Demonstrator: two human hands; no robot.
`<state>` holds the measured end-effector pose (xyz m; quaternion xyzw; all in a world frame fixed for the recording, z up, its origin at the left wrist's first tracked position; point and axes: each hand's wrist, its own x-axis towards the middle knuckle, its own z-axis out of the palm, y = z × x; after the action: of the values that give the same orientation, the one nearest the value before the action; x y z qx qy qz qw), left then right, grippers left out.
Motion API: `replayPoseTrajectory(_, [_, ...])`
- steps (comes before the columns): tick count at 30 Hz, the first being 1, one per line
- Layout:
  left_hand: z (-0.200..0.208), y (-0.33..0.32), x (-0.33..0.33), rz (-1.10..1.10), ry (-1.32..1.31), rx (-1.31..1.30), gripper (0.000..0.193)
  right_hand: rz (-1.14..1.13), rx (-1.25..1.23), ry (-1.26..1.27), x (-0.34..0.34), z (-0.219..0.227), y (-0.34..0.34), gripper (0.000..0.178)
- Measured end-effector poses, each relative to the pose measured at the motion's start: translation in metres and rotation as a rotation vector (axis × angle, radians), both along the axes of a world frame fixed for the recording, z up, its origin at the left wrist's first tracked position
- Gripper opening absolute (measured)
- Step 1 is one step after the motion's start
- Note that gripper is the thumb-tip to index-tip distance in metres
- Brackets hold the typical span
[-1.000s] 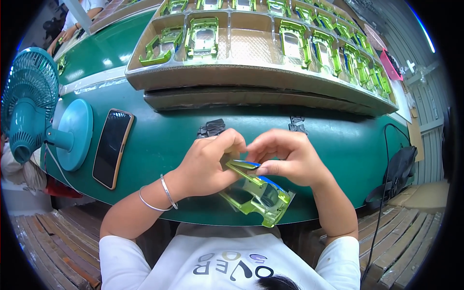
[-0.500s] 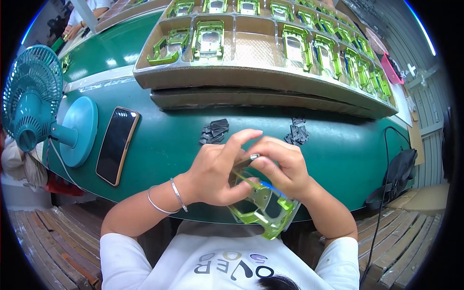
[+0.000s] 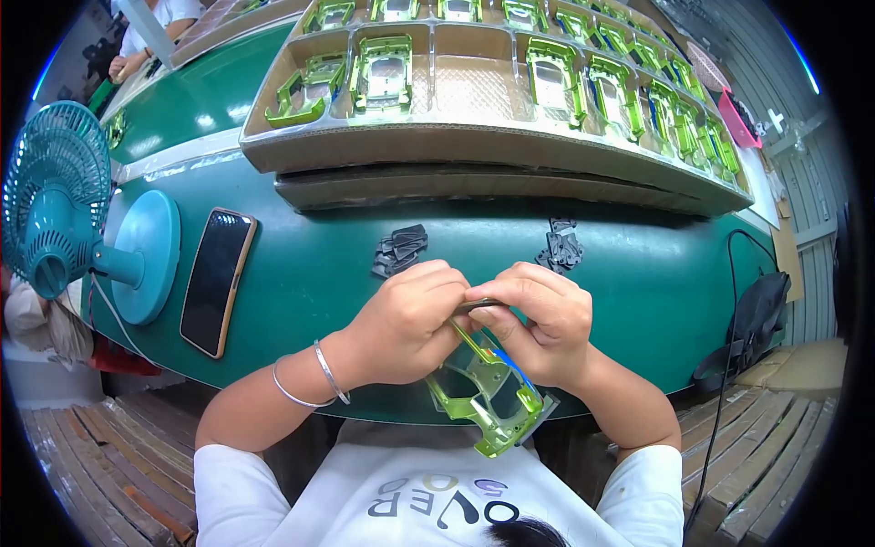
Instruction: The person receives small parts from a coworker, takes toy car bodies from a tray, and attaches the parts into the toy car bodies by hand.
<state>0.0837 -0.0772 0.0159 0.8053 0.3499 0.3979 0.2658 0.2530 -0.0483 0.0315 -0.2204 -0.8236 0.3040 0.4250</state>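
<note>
Between my hands, just above the table's near edge, is a bright green plastic frame (image 3: 497, 410) with clear sections and a blue strip on its right side. My left hand (image 3: 415, 319) has its fingers curled round the frame's upper left part. My right hand (image 3: 542, 319) grips the upper right, thumb and forefinger pinching a thin dark piece (image 3: 480, 305) at the top end. Both sets of fingertips meet at that piece and partly hide it. Two small piles of flat black plastic parts lie beyond my hands, a left pile (image 3: 399, 250) and a right pile (image 3: 561, 248).
A compartmented cardboard tray (image 3: 365, 143) of similar green frames stands on another at the back. To the left are a phone (image 3: 219, 283) and a teal fan (image 3: 68, 210). A black bag (image 3: 756, 310) and cable are at right. Another person's hand (image 3: 123, 66) shows far left.
My left forefinger, raised before, has curled down against the top of the frame. My right fingers have drawn in round the dark piece, and the frame has tilted slightly.
</note>
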Motion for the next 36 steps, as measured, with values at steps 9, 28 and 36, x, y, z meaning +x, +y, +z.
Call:
replayPoseTrajectory(9, [-0.005, 0.005, -0.005, -0.028, -0.002, -0.056, 0.028, 0.116, -0.094, 0.087, 0.005, -0.003, 0.011, 0.021])
replayPoseTrajectory(28, [0.015, -0.002, -0.007, 0.092, 0.057, 0.189, 0.023, 0.112, 0.029, 0.017, 0.004, -0.001, 0.012, 0.024])
replayPoseTrajectory(36, [0.013, -0.001, -0.007, 0.272, -0.024, 0.443, 0.029, 0.329, -1.525, 0.495, 0.000, -0.004, 0.012, 0.040])
